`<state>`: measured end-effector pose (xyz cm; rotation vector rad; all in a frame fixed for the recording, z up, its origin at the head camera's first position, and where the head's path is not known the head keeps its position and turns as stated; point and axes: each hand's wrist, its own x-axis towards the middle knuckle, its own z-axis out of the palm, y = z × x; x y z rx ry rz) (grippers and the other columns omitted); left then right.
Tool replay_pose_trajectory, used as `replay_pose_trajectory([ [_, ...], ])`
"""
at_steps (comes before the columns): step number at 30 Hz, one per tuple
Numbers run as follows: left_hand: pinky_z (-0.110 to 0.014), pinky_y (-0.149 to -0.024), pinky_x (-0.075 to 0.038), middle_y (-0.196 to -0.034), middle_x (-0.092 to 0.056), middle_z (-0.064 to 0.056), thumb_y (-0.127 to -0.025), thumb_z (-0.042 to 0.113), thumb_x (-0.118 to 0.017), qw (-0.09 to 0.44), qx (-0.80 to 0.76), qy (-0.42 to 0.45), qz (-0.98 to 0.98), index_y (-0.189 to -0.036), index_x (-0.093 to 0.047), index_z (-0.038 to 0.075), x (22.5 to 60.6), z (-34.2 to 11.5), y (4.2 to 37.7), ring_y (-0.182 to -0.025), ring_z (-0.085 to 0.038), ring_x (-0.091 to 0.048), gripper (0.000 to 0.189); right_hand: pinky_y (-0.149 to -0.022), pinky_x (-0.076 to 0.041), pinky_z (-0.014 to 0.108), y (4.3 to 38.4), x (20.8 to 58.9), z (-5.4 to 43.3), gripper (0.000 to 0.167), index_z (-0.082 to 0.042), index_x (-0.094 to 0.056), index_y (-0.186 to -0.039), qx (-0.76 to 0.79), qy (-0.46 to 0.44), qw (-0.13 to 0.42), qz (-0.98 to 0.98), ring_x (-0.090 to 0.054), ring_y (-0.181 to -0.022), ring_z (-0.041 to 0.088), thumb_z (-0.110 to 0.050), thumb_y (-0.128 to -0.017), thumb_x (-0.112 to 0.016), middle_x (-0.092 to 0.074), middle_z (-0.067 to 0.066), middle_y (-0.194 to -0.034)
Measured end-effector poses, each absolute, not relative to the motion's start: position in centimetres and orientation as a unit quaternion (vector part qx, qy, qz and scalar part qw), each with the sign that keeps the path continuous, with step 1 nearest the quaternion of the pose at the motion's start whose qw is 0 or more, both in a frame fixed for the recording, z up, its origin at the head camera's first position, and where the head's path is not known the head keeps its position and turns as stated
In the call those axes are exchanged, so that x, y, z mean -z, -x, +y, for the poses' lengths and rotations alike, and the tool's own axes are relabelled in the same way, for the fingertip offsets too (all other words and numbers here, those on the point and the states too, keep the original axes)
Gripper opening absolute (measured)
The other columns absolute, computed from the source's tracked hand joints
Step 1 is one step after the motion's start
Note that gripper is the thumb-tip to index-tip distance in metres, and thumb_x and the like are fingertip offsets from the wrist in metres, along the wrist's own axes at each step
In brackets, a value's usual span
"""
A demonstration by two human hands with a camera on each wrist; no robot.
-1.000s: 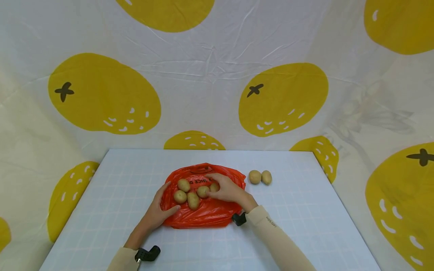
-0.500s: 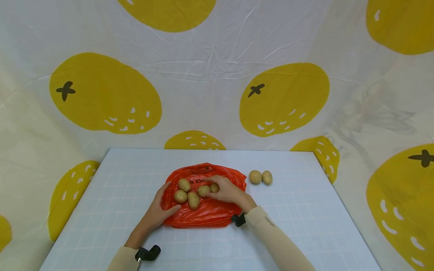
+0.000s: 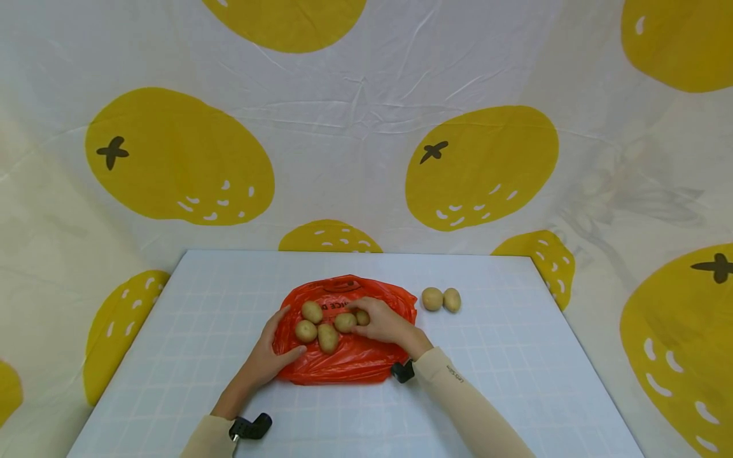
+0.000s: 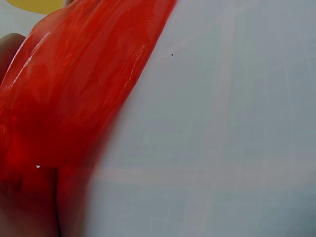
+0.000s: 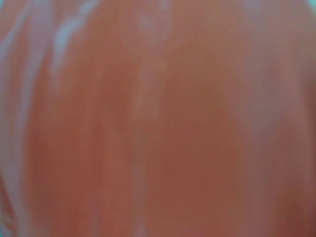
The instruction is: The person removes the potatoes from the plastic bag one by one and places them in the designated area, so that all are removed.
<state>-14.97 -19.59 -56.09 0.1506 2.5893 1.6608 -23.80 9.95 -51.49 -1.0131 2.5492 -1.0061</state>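
A red plastic bag (image 3: 366, 366) with dark print lies spread on the table, several potatoes on top of it. My right hand (image 3: 386, 324) reaches in from the right and holds a potato (image 3: 363, 317) between thumb and fingers, partly covered by them. Right beside it is another potato (image 3: 345, 322). Farther left sit a potato (image 3: 328, 339) and two more. My left hand (image 3: 269, 353) rests at the bag's left edge, thumb and fingers spread apart. In the left wrist view, the bag (image 4: 89, 79) hides much of that hand. Blurred red plastic (image 5: 163, 123) fills the right wrist view.
Two potatoes, a rounder one (image 3: 432, 299) and a longer one (image 3: 452, 300), lie on the table to the right of the bag. The pale checked table (image 3: 504, 356) extends to a printed cloth backdrop (image 3: 338, 172) behind and at both sides.
Hardly anything differs: the whole scene has shifted slightly right in view. Both hands keep their places at the bag, and the potatoes stay where they were.
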Motion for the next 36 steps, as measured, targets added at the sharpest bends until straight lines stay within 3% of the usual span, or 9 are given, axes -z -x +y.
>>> replay_pose_trajectory([
  [10, -0.074, -0.118, -0.022, -0.170, -0.016, -0.018, -0.088, 0.033, -0.080, 0.031, -0.539, -0.048, 0.840, -0.164, -0.019, 0.019, 56.3, -19.6, 15.1, -0.155, -0.046, -0.016, 0.098, -0.104, -0.052, 0.031, 23.9, 51.6, 9.8, 0.038, -0.012, -0.068, -0.130, 0.338, 0.344, 0.118, 0.868, -0.060, -0.112, 0.011, -0.017, -0.094, -0.077, -0.069, -0.002, -0.127],
  [16, -0.074, -0.117, -0.024, -0.170, -0.017, -0.017, -0.088, 0.032, -0.081, 0.036, -0.544, -0.041, 0.838, -0.164, -0.019, 0.020, 56.1, -19.6, 15.0, -0.155, -0.045, -0.017, 0.098, -0.102, -0.052, 0.031, 23.8, 51.7, 9.7, 0.035, -0.013, -0.069, -0.129, 0.338, 0.345, 0.111, 0.868, -0.060, -0.110, 0.012, -0.016, -0.095, -0.075, -0.069, -0.001, -0.126],
  [36, -0.074, -0.117, -0.024, -0.170, -0.017, -0.017, -0.087, 0.034, -0.081, 0.034, -0.537, -0.042, 0.842, -0.164, -0.018, 0.019, 56.1, -19.6, 15.1, -0.155, -0.045, -0.017, 0.100, -0.095, -0.056, 0.028, 23.5, 50.6, 10.0, 0.039, -0.011, -0.066, -0.131, 0.370, 0.315, 0.090, 0.869, -0.059, -0.104, 0.014, -0.014, -0.093, -0.076, -0.068, -0.001, -0.125],
])
